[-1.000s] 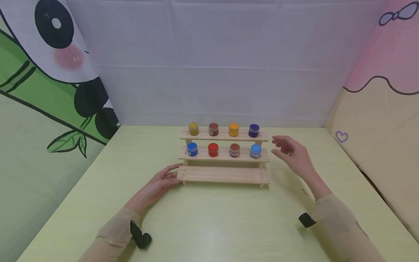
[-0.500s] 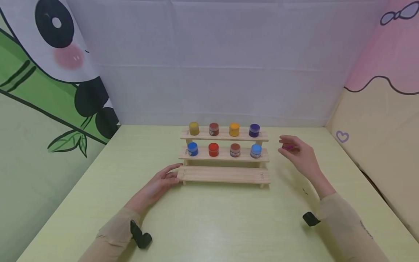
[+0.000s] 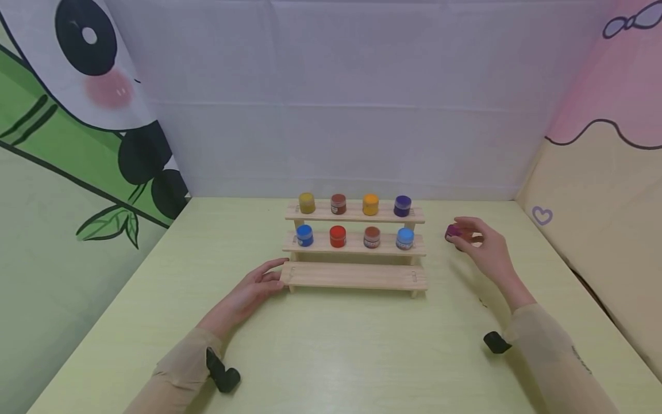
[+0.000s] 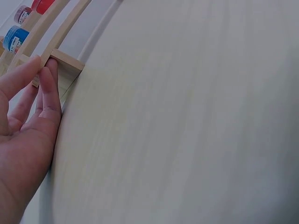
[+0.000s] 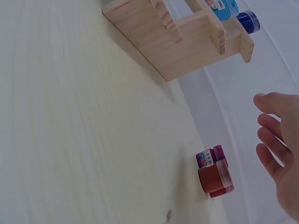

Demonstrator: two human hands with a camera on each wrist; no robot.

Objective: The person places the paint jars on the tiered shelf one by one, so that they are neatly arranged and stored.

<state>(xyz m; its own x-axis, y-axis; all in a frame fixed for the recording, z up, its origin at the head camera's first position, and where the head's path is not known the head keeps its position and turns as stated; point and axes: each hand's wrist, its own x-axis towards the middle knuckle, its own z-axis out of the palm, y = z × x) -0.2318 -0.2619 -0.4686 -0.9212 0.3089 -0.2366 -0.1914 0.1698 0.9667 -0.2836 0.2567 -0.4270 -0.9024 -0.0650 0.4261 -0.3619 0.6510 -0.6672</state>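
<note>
A three-step wooden rack [image 3: 354, 276] stands mid-table. Several small paint jars line its top and middle steps, among them a red one [image 3: 338, 236] and a light blue one [image 3: 405, 238]. My left hand [image 3: 253, 293] pinches the left end of the lowest step between thumb and fingers. To the right of the rack, my right hand [image 3: 483, 246] hovers with loosely bent fingers near a purple paint jar [image 3: 452, 232]. In the right wrist view that hand holds nothing. There the purple jar stands beside a brown-red jar [image 5: 211, 178], with another reddish jar partly hidden behind.
The pale wood-grain table [image 3: 341, 356] reaches back to a white cloth wall [image 3: 351, 103]. Printed cartoon panels stand at left and right. A black strap end [image 3: 222, 371] hangs from the left sleeve, another black piece [image 3: 496, 342] from the right.
My right hand has shifted to the right, away from the rack. The purple jar, mostly hidden behind the fingers before, now shows. My left hand stays put on the rack.
</note>
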